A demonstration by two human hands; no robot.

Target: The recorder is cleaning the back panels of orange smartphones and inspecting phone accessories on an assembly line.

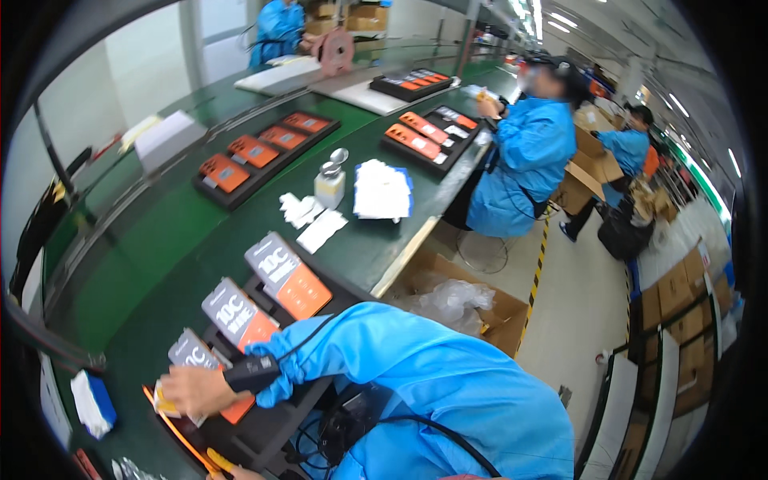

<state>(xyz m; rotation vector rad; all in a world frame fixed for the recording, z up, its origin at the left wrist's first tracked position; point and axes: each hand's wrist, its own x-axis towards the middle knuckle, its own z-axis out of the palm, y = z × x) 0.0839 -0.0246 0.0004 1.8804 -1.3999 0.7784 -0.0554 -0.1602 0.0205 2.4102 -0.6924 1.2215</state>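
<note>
I see my right hand [192, 390] reaching across, fingers clamped on the nearest grey-and-orange box [194, 356] in the black tray [272, 432]. The box's long axis runs lower-left to upper-right, its orange end nearest me. My left hand isn't visible.

Left hand [228, 474] cut off by lower edge; right hand [192, 390] fingers blurred.

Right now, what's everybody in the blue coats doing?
The person wearing the camera reaches one blue-sleeved arm over a black tray and rests that hand on a grey-and-orange box. Two more such boxes stand behind it. Farther along the green belt, a seated co-worker handles something small.
</note>
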